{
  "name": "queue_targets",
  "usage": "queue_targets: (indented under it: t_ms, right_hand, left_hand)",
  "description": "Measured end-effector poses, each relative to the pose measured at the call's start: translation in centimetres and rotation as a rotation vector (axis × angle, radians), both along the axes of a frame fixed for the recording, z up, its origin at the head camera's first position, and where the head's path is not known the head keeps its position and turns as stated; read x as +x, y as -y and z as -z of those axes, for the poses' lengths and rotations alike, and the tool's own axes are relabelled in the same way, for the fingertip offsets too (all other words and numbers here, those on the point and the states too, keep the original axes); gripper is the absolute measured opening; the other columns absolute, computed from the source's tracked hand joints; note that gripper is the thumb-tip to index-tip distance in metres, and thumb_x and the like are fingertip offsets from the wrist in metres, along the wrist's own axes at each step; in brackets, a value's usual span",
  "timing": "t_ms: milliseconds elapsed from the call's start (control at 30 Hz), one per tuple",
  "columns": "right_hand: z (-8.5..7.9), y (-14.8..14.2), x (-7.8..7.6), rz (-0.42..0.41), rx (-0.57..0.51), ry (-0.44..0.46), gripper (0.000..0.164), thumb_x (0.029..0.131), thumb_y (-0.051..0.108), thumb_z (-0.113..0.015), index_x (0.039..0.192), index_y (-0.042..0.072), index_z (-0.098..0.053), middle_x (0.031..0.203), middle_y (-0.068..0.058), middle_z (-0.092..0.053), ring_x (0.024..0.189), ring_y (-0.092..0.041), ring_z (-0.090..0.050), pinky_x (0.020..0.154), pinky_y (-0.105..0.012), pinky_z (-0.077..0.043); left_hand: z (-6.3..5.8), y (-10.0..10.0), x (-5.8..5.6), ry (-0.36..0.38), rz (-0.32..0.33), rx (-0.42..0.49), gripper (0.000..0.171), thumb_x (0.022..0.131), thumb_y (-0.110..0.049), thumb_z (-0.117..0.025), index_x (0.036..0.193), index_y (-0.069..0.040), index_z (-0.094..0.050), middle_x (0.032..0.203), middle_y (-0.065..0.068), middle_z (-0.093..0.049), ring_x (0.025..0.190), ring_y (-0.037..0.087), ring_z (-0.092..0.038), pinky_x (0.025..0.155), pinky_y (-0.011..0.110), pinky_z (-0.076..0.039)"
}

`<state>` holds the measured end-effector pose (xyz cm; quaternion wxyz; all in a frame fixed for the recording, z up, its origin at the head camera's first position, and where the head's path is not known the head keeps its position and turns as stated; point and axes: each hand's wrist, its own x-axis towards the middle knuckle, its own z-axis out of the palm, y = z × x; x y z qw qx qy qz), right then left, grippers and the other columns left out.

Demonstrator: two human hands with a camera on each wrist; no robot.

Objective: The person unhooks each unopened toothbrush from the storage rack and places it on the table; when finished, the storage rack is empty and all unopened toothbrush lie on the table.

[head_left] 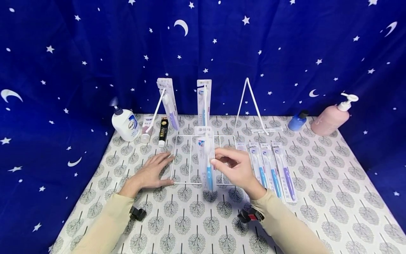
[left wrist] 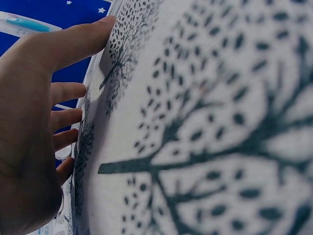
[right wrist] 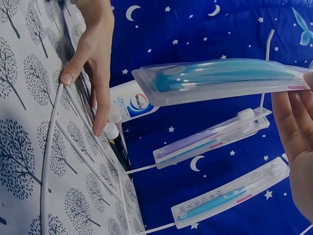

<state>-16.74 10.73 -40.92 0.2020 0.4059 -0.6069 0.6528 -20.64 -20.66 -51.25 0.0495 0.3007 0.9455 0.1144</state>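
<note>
My right hand [head_left: 236,165] pinches a packaged toothbrush [head_left: 208,176] with a blue handle by the edge of its clear pack. The toothbrush is upright above the base of a white wire rack [head_left: 187,183], in front of the rack's middle arm. On that arm hangs another blue packaged toothbrush [right wrist: 215,203]. Purple and blue packaged toothbrushes [right wrist: 190,142] hang together from the left arm. My left hand [head_left: 152,171] rests at the rack's left side, thumb and fingertips at the base wire; its fingers are extended in the left wrist view [left wrist: 68,112].
Several packaged toothbrushes [head_left: 274,173] lie on the patterned cloth right of the rack. Behind left stand a white pump bottle [head_left: 125,123], a pale tube [head_left: 146,130] and a black tube [head_left: 163,131]. A blue bottle [head_left: 297,121] and a pink pump bottle [head_left: 330,120] are back right.
</note>
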Motion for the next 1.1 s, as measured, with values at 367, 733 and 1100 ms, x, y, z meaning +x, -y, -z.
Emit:
queue_targets:
  t_ms: [367,733,1100]
  right_hand:
    - [-0.5,0.0,1.0,-0.020,-0.006,-0.049,0.034,0.066,-0.019,-0.062,0.098,-0.008,-0.065,0.074,-0.016,-0.064,0.060,-0.014,-0.059,0.046,-0.022,-0.051]
    - [-0.9,0.0,1.5,-0.027,-0.018,-0.082,0.030,0.070,-0.014,-0.063,0.098,-0.008,-0.065,0.071,-0.015,-0.062,0.057,-0.013,-0.054,0.045,-0.019,-0.047]
    - [-3.0,-2.1,2.9,-0.102,-0.075,-0.106,0.025,0.075,-0.013,-0.062,0.100,-0.012,-0.062,0.081,-0.016,-0.067,0.066,-0.017,-0.062,0.058,-0.025,-0.055]
  left_hand:
    - [0.0,-0.1,0.1,-0.014,-0.001,0.014,0.093,0.072,-0.068,-0.057,0.145,-0.021,-0.024,0.153,0.005,-0.015,0.139,0.029,-0.016,0.109,0.058,-0.017]
    - [0.1,0.0,0.0,-0.017,0.004,0.010,0.093,0.072,-0.068,-0.057,0.145,-0.020,-0.024,0.153,0.006,-0.015,0.139,0.029,-0.016,0.110,0.057,-0.017]
    - [0.4,0.1,-0.1,-0.020,-0.001,0.007,0.094,0.072,-0.070,-0.055,0.145,-0.021,-0.024,0.153,0.004,-0.015,0.139,0.028,-0.015,0.110,0.056,-0.016]
